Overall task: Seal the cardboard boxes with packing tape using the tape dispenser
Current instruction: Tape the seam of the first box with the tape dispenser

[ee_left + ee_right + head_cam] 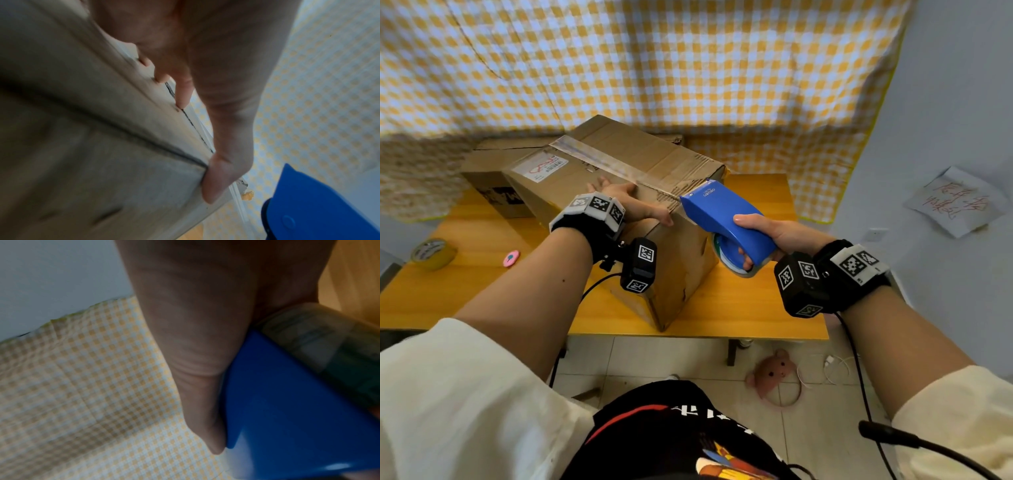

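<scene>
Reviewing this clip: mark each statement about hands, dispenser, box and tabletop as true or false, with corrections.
1. The right hand grips the blue tape dispenser. True.
2. The left hand holds a tape roll. False: it lies flat on the cardboard box.
3. Clear tape already runs along the box top. True.
4. The yellow tape roll sits on the box. False: it lies on the table.

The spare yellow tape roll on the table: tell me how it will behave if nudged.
The yellow tape roll lies flat on the table, so it would probably slide, not roll. It looks thick and fairly full, so likely stiff and a bit heavy for its size.
</scene>
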